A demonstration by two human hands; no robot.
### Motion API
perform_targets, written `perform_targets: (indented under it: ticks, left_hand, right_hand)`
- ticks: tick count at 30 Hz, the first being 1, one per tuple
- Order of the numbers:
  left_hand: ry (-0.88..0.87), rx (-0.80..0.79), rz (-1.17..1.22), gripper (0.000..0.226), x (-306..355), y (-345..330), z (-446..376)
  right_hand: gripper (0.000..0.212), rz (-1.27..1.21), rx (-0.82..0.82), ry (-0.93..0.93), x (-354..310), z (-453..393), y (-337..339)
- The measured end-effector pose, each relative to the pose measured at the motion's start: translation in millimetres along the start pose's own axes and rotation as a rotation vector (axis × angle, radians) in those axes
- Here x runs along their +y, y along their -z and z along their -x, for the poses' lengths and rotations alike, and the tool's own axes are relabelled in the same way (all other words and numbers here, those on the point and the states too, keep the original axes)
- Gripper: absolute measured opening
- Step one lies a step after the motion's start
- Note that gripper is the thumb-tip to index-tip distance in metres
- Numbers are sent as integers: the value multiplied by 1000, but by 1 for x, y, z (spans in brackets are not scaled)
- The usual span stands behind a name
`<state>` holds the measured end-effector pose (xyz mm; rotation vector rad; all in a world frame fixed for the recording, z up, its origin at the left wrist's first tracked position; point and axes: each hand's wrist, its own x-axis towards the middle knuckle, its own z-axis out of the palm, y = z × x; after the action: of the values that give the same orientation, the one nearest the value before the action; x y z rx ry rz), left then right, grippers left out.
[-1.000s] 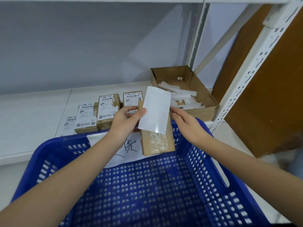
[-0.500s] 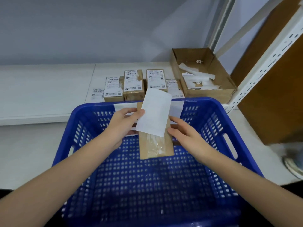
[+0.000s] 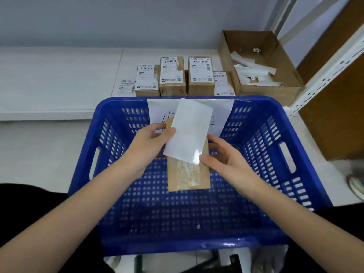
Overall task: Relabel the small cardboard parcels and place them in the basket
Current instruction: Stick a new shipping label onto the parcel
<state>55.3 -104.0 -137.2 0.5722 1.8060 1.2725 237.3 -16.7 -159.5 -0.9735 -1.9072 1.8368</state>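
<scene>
2 hands over blue basket (image 3: 307, 164) — left hand (image 3: 146, 143) pinching white label (image 3: 189, 133), right hand (image 3: 222, 154) gripping parcel (image 3: 187, 174)

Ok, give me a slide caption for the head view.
Both hands hold a parcel and white label over the blue basket.

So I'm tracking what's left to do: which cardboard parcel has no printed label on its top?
The parcel held over the blue basket: bare brown top with clear tape. The parcels on the shelf all show barcode labels.
</scene>
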Motion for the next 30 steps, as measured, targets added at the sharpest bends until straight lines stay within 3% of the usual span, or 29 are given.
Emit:
perform_targets:
  ticks: [8,14,30]
  left_hand:
    - [2,-17,45,28,8,0,-5]
    - [-24,23,47,11,8,-4,-5]
    - [-76,96,103,20,15,-11,-1]
  right_hand:
    - [53,33,60,36,-5,-9,8]
    - [39,-9,76,58,-4,-9,9]
    - [34,-13,122,9,-9,-15,9]
